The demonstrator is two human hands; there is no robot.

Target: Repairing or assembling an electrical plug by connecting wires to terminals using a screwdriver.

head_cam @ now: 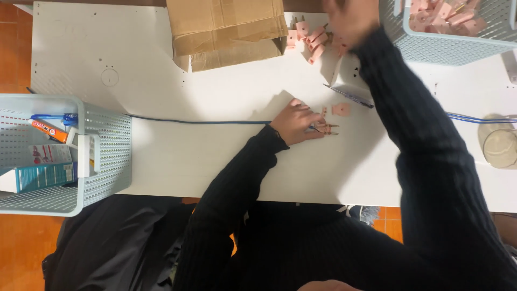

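Note:
My left hand (pixel 295 122) rests on the white table (pixel 161 156), fingers closed on a small pink plug piece with metal prongs (pixel 326 129) at the end of a blue cable (pixel 199 122). Two loose pink plug parts (pixel 340 109) lie just beyond it. My right hand (pixel 349 21) is blurred, stretched to the table's far side over a heap of pink plug parts (pixel 313 39); whether it holds anything is unclear. A blue pen-like tool (pixel 349 96) lies under that arm.
A brown cardboard box (pixel 229 29) stands at the far edge. A pale blue basket (pixel 447 46) at top right holds several pink parts. Another pale blue basket (pixel 107 161) at left holds tubes and packets. A round tape roll (pixel 501 145) sits at right.

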